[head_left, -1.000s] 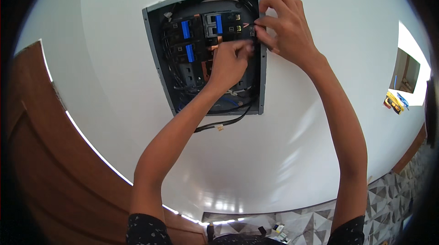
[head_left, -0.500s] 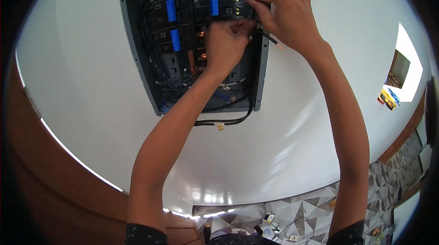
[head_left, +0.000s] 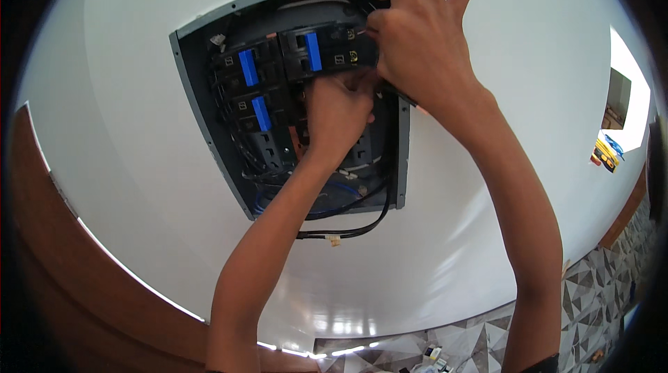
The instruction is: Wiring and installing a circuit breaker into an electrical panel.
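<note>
An open grey metal breaker box (head_left: 214, 147) is set in the white wall, holding black circuit breakers with blue switches. My right hand (head_left: 426, 42) is at its upper right edge, thumb and forefinger pinched on a wire (head_left: 362, 30) whose bare copper tip points at the terminal end of the upper right circuit breaker (head_left: 334, 42). Just below that breaker is my left hand (head_left: 339, 105), its fingers curled in and slightly blurred; what they grip is hidden. A black cable with a bare copper end (head_left: 420, 109) sticks out past the box's right edge, partly under my right hand.
Black cables (head_left: 362, 232) loop out below the box, with a pale tag on them. A yellow tool (head_left: 605, 156) lies by a bright opening at the right. Brown wood (head_left: 90, 289) runs along the left; patterned floor tiles (head_left: 473, 342) and small items show below.
The box sits lower in view as my head has tilted. My right hand has closed in on the breaker's terminal end, covering more of it. My left hand stays under the breaker.
</note>
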{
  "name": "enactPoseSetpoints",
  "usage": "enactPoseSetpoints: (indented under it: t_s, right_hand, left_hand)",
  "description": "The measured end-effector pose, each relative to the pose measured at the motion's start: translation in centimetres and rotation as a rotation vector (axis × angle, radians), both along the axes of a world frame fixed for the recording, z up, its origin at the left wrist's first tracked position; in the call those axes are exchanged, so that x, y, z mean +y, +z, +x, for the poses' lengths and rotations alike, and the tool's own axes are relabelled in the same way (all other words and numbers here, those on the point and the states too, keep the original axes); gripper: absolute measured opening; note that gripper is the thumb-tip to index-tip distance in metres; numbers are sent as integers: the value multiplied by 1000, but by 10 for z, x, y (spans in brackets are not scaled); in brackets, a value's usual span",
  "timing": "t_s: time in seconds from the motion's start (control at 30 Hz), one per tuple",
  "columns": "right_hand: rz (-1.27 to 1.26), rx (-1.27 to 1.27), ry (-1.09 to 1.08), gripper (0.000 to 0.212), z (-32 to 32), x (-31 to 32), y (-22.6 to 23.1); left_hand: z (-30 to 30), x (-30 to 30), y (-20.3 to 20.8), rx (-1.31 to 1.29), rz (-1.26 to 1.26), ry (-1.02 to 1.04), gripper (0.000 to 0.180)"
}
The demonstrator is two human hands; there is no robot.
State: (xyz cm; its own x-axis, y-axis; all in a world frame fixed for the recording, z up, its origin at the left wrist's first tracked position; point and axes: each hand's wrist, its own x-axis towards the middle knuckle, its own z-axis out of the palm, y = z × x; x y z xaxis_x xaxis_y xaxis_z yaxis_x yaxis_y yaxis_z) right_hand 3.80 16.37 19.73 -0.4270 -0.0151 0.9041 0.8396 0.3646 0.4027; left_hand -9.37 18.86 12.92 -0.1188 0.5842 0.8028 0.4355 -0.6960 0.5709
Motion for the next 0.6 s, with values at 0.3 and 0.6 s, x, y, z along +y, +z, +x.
enactPoseSetpoints:
  t_s: [0.3,0.6]
  right_hand:
    - [173,93,-20,2,-9,12,-8]
    - [86,105,-36,12,-10,7,-7]
  left_hand:
    - [-2,4,-1,6,-22,-31,22]
    - [-8,10,-5,82,33,-30,21]
